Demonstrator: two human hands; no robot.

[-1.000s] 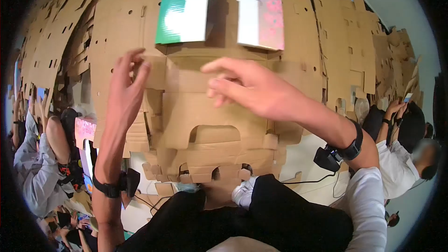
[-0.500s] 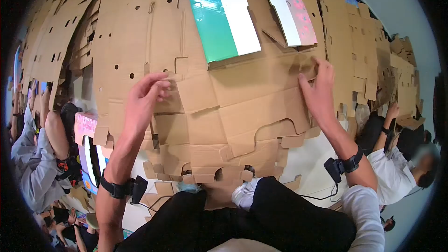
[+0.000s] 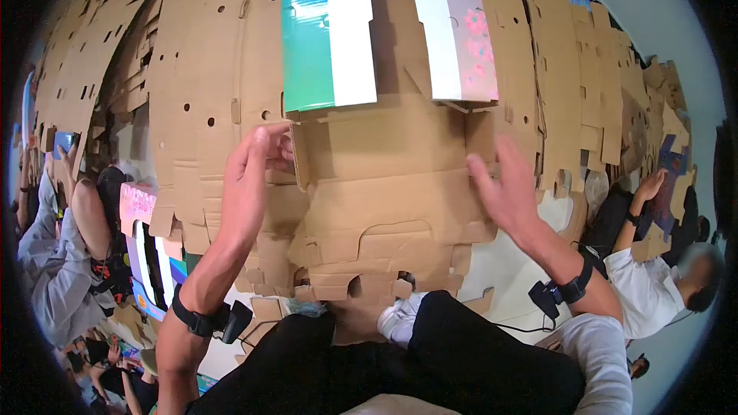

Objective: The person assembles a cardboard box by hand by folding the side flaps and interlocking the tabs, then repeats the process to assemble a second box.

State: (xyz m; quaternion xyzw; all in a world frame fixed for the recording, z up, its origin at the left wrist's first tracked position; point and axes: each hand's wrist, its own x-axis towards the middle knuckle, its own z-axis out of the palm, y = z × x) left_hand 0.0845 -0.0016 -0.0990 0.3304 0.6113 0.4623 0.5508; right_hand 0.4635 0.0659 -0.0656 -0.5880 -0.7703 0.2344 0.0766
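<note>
Cardboard box [image 3: 396,46]: lying between and ahead of the two hands, printed strips facing up; its near panel [image 3: 384,142] is stretching toward the person, between the hands.
Left hand [image 3: 250,169]: partly open, fingers curling; it is resting just outside the left flap [image 3: 300,155], its fingertips seemingly touching that flap, though the contact is partly hidden.
Right hand [image 3: 507,188]: opening fairly wide, thumb and forefinger standing apart; it is hovering or resting beside the right flap [image 3: 480,134], and whether it is touching cannot be told.
Flaps: the left one is standing up along the near panel's side; the right one is also rising, close to the right fingertips.
Printed strips: the blue-and-green strip [image 3: 307,46] is running along the left; the pink-flowered strip [image 3: 471,38] is running along the right; a brown gap is showing between them.
Surroundings: flat cardboard sheets [image 3: 200,69] are lying beneath and around the box; at far right, a co-worker's hand [image 3: 651,184] is touching a dark blue piece [image 3: 670,173].
</note>
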